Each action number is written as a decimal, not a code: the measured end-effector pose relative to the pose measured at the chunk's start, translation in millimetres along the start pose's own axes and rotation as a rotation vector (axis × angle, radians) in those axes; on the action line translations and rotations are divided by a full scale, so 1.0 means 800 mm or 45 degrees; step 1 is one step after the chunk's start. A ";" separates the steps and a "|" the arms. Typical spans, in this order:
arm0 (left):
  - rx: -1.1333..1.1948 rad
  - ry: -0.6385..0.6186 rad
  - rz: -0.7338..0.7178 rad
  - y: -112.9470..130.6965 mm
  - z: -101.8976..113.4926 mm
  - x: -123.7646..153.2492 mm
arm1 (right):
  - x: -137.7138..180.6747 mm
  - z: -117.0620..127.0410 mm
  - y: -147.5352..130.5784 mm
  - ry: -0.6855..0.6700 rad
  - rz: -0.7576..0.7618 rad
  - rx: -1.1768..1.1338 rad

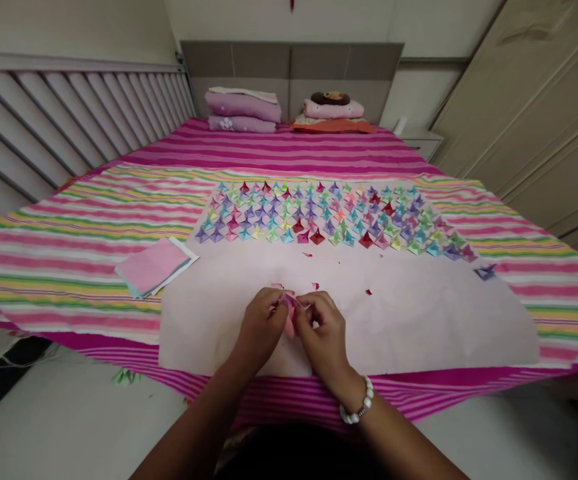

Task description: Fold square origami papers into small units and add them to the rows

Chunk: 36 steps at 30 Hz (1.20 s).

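Between my hands is a small pink folded paper (291,319), held just above the near part of a large pale sheet (409,313). My left hand (263,323) pinches its left edge with thumb and fingers. On the other edge, my right hand (325,330) is closed in a pinch too; a white bead bracelet (359,403) circles that wrist. Part of the paper is hidden behind the fingers. Small red scraps (315,286) lie on the sheet just beyond my hands. Farther back stand rows of folded paper cranes (311,213) in many colours.
A stack of square paper (153,265), pink on top, lies left of the sheet. One purple-blue crane (486,272) sits apart at the right. Folded bedding (243,110) and pillows (333,110) rest by the headboard (289,73). A slatted rail (79,113) runs along the left.
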<state>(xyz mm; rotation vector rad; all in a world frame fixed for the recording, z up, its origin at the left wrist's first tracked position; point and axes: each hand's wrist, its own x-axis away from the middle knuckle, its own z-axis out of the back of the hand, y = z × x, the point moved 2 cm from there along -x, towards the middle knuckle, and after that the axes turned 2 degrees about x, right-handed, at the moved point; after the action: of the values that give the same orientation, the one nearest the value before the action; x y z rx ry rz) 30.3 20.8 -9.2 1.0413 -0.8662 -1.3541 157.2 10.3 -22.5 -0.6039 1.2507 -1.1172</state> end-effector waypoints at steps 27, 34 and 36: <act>0.290 0.062 0.160 0.003 -0.012 0.026 | 0.009 0.000 0.008 0.009 -0.006 -0.074; 0.027 0.231 -0.118 0.004 -0.017 0.025 | 0.016 -0.005 0.014 -0.004 -0.108 -0.167; -0.043 0.274 -0.204 0.005 -0.018 0.025 | 0.017 -0.007 0.017 -0.008 -0.212 -0.248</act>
<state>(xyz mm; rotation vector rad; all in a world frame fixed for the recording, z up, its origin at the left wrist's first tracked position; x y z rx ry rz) 46.6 1.7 -12.2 1.2256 -0.6092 -1.3544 155.6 4.3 -41.9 -0.8705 1.3319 -1.1363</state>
